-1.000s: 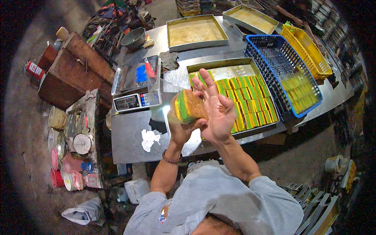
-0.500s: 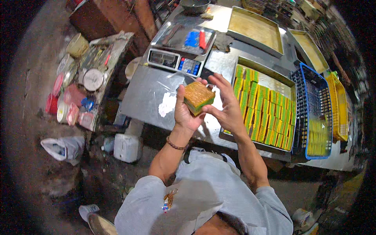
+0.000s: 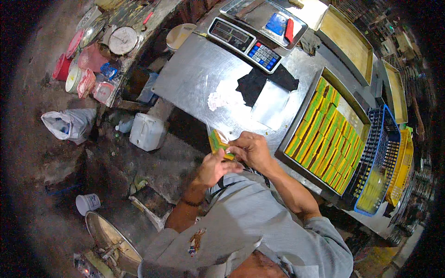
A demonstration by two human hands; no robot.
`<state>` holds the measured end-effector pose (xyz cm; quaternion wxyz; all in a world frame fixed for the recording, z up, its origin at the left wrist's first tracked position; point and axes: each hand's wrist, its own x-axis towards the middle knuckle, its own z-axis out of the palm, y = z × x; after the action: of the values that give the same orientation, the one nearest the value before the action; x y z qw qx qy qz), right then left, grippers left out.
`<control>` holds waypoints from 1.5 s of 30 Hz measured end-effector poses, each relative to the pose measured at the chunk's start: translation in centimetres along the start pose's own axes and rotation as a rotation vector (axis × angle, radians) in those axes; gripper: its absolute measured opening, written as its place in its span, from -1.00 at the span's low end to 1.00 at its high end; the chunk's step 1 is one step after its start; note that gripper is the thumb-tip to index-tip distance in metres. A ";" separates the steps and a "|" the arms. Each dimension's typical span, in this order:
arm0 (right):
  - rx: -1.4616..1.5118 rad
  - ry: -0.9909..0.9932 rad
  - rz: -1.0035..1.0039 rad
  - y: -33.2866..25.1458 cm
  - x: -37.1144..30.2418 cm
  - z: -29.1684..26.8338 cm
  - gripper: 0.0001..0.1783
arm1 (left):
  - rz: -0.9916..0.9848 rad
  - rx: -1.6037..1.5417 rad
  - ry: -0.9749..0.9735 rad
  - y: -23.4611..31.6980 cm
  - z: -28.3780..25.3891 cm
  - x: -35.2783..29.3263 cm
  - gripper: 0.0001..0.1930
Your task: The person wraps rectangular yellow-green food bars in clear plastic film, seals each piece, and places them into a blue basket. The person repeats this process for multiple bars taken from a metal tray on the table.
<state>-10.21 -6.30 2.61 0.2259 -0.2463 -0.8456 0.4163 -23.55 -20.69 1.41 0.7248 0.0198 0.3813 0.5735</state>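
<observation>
A piece of green and yellow layer cake (image 3: 216, 141) is tilted on edge just in front of my body, near the table's front edge. Clear plastic wrapper shows as a thin shiny film around its top. My left hand (image 3: 214, 169) supports the cake from below, thumb against it and the other fingers fairly straight. Curled in a pinch, my right hand (image 3: 252, 150) is at the cake's right side, on the wrapper; its fingertips are partly hidden. To the right, a metal tray (image 3: 351, 110) holds rows of similar cut cake pieces (image 3: 320, 134).
A digital scale (image 3: 241, 39) stands at the back of the metal table (image 3: 187, 69). Before it lie a black cloth (image 3: 252, 85) and a clear plastic sheet (image 3: 271, 104). Blue (image 3: 394, 125) and yellow (image 3: 406, 162) baskets flank the tray. A white jerrycan (image 3: 146, 132) sits on the floor.
Both hands have brought the cake down and closer to my body, turning it from top-up to on edge. My right hand has curled into a pinch. The view has shifted.
</observation>
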 end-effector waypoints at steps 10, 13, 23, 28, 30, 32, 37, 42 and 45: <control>-0.385 -0.522 0.123 4.2 0.1 7.1 -0.53 | 0.375 1.792 0.392 0.1 -10.0 0.2 -0.57; -0.382 -0.469 0.224 2.8 0.6 7.1 -0.56 | 0.316 1.980 0.457 0.9 -10.4 0.1 -0.59; 0.182 -0.320 0.163 -1.8 4.6 2.9 -0.60 | 0.780 0.665 0.282 -0.7 -6.9 1.3 -0.24; 0.370 -0.268 0.278 1.0 6.4 2.3 -0.67 | 0.624 0.248 0.334 -3.7 -9.7 3.0 -0.35; -0.149 -0.062 0.342 6.8 8.1 2.4 -0.69 | 0.607 -0.018 0.268 -3.1 -8.3 2.6 -0.43; -0.314 0.055 0.296 12.0 8.5 3.2 -0.67 | 0.606 -0.064 0.201 -2.3 -8.6 1.8 -0.41; -0.374 0.076 0.351 13.6 10.1 4.4 -0.71 | 0.591 -0.029 0.176 -0.6 -8.7 0.9 -0.37; -0.286 0.051 0.454 13.6 10.6 3.3 -0.81 | 0.555 0.065 0.162 0.5 -7.9 1.3 -0.42; -0.194 0.081 0.414 15.5 10.3 2.8 -0.87 | 0.552 0.129 0.131 1.2 -7.6 2.1 -0.49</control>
<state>-16.26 6.55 -9.77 0.1450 -0.4515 -0.8033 0.3602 -28.82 -21.58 -4.56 0.5123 0.1316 0.4433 0.7236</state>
